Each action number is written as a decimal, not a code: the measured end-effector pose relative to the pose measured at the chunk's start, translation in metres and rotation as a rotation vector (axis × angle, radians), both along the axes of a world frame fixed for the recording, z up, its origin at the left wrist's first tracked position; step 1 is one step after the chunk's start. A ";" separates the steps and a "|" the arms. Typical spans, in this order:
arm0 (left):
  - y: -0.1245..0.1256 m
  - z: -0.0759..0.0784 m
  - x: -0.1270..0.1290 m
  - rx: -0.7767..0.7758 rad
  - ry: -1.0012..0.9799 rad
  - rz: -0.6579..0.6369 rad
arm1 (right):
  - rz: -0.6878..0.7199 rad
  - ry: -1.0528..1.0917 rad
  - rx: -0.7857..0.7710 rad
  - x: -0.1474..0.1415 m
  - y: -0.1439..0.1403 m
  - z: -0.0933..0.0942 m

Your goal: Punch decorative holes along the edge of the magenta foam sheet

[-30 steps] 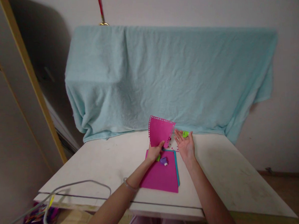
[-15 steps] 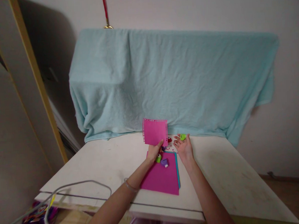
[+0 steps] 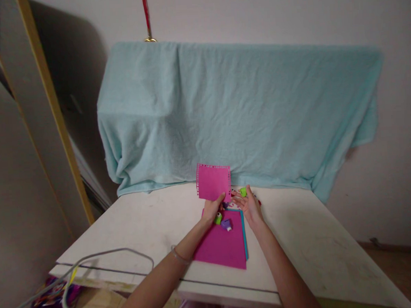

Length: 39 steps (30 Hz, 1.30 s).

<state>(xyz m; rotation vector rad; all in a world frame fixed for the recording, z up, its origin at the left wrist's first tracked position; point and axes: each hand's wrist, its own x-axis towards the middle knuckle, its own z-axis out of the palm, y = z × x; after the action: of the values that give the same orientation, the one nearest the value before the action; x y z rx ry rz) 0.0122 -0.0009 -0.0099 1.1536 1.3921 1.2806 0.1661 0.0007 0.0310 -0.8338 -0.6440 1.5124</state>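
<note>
Upright, pink paper (image 3: 213,182) sits pinched in left hand (image 3: 212,210).

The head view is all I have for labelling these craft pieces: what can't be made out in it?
- Small green plastic punch at the right hand: too small to tell its shape or the grip.
- Punched pink paper square held up by the left hand: hole pattern too fine; thumb covers its lower edge.
- Whatever is under the light blue draped cloth: hidden.
- Teal sheet: only an edge shows under the large pink sheet.
</note>
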 end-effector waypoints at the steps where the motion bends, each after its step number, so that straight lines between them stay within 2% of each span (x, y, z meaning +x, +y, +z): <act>1: 0.000 0.001 0.000 -0.001 0.001 -0.001 | -0.002 0.015 0.006 0.000 -0.001 0.001; 18: -0.008 0.009 0.001 -0.009 0.001 0.010 | 0.047 -0.007 0.002 -0.001 -0.004 0.004; 24: -0.008 0.008 0.000 -0.129 0.063 0.011 | 0.019 0.002 0.019 -0.001 -0.004 0.005; 32: -0.014 0.013 0.000 -0.253 0.224 -0.063 | 0.001 0.007 0.023 0.000 -0.003 0.005; 39: -0.009 0.008 -0.001 -0.264 0.228 -0.051 | 0.014 0.003 0.013 0.001 -0.004 0.005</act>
<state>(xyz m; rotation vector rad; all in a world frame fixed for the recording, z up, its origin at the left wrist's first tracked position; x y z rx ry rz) 0.0117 -0.0100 -0.0015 1.1695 1.6321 0.9175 0.1667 -0.0030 0.0363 -0.8183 -0.6582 1.5206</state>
